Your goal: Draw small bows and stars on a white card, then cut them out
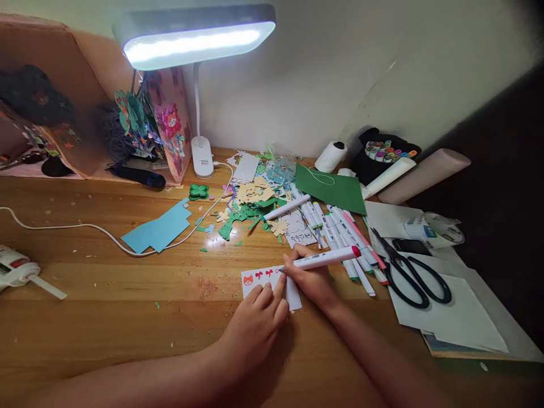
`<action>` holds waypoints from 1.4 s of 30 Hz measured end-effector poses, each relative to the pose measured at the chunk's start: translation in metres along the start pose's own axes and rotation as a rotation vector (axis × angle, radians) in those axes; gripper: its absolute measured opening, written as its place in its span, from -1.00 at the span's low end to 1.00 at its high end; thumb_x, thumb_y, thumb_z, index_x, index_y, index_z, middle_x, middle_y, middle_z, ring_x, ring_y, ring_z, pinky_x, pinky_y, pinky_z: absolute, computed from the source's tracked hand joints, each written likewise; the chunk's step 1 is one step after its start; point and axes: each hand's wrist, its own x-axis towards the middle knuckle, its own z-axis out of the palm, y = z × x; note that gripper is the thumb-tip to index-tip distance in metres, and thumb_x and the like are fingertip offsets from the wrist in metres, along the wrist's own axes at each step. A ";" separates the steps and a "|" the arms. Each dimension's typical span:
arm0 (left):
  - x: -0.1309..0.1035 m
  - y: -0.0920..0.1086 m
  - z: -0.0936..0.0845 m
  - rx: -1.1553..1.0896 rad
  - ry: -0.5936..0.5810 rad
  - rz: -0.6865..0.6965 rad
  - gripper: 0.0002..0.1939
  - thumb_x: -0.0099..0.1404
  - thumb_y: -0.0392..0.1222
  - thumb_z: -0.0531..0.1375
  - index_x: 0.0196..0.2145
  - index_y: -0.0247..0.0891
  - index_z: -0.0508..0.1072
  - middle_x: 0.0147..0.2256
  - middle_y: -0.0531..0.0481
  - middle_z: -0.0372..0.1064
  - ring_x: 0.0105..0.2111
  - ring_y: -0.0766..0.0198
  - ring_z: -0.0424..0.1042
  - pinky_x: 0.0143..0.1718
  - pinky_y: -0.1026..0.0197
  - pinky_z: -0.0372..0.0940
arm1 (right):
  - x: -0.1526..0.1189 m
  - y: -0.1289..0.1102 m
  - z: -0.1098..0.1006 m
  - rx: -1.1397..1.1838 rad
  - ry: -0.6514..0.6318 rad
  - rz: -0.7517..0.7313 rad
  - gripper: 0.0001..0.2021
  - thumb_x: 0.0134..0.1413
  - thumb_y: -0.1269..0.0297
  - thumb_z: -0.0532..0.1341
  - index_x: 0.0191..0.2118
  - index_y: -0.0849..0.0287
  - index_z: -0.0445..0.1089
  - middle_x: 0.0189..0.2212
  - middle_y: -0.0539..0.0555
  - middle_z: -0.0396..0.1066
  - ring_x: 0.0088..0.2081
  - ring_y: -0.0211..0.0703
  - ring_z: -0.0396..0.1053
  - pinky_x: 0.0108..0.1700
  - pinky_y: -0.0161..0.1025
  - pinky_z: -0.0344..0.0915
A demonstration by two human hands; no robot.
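Note:
A small white paper card with little red drawings lies on the wooden desk. My left hand presses flat on the card's near edge, fingers spread over it. My right hand grips a white marker with a red cap end, its tip touching the card's upper right part. Several more white markers lie in a loose heap just behind my right hand.
Black scissors rest on white sheets at right. Green and tan paper scraps, a green sheet, a blue cutout, a lit desk lamp with its white cable, a glue gun at left.

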 end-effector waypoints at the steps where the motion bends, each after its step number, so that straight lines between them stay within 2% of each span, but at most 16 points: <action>1: 0.000 0.000 0.000 0.000 0.006 0.004 -0.74 0.27 -0.20 0.06 -0.15 -0.40 0.36 0.13 -0.32 0.17 -0.05 0.04 0.29 -0.08 0.07 0.14 | 0.000 0.000 0.000 0.006 0.002 0.000 -0.70 0.06 0.22 0.12 -0.59 0.11 0.02 -0.64 -0.12 0.01 -0.57 -0.28 0.02 -0.49 -0.30 -0.01; 7: 0.000 -0.001 -0.002 0.000 0.014 0.000 -0.76 0.27 -0.21 0.06 -0.15 -0.40 0.35 0.16 -0.32 0.12 -0.06 0.06 0.31 -0.07 0.08 0.14 | 0.001 0.003 0.002 0.030 0.048 -0.011 -0.70 0.05 0.25 0.11 -0.60 0.11 0.00 -0.64 -0.14 -0.02 -0.57 -0.28 0.00 -0.48 -0.30 -0.02; 18: 0.000 0.000 0.000 -0.004 0.023 -0.001 -0.76 0.26 -0.24 0.08 -0.14 -0.40 0.34 0.16 -0.31 0.13 -0.04 0.05 0.30 -0.03 0.08 0.12 | 0.001 0.000 -0.001 0.026 0.037 -0.010 -0.72 0.01 0.27 0.10 -0.61 0.10 -0.01 -0.65 -0.14 -0.03 -0.57 -0.28 -0.02 -0.49 -0.29 -0.03; 25: 0.000 -0.002 -0.001 -0.059 -0.038 -0.002 -0.80 0.29 -0.23 0.07 -0.17 -0.36 0.35 0.12 -0.25 0.19 -0.07 0.07 0.30 -0.06 0.08 0.14 | 0.000 0.001 -0.001 -0.021 0.024 0.032 -0.73 -0.02 0.28 0.10 -0.61 0.10 -0.01 -0.66 -0.14 -0.02 -0.58 -0.27 0.00 -0.51 -0.29 -0.05; 37: 0.000 -0.002 -0.001 -0.048 -0.035 0.006 -0.81 0.30 -0.23 0.05 -0.17 -0.35 0.34 0.15 -0.26 0.14 -0.03 0.07 0.27 -0.04 0.07 0.13 | -0.001 0.001 -0.001 -0.030 0.004 0.016 -0.70 0.06 0.23 0.12 -0.59 0.11 0.02 -0.64 -0.13 0.02 -0.56 -0.28 0.05 -0.48 -0.30 0.00; 42: 0.000 -0.001 -0.009 -0.045 -0.065 0.015 -0.78 0.30 -0.23 0.05 -0.16 -0.38 0.36 0.14 -0.28 0.15 -0.05 0.07 0.28 -0.06 0.08 0.15 | -0.001 0.002 0.000 -0.017 -0.014 0.029 -0.69 0.07 0.19 0.12 -0.59 0.11 0.05 -0.65 -0.12 0.06 -0.57 -0.26 0.08 -0.48 -0.30 0.03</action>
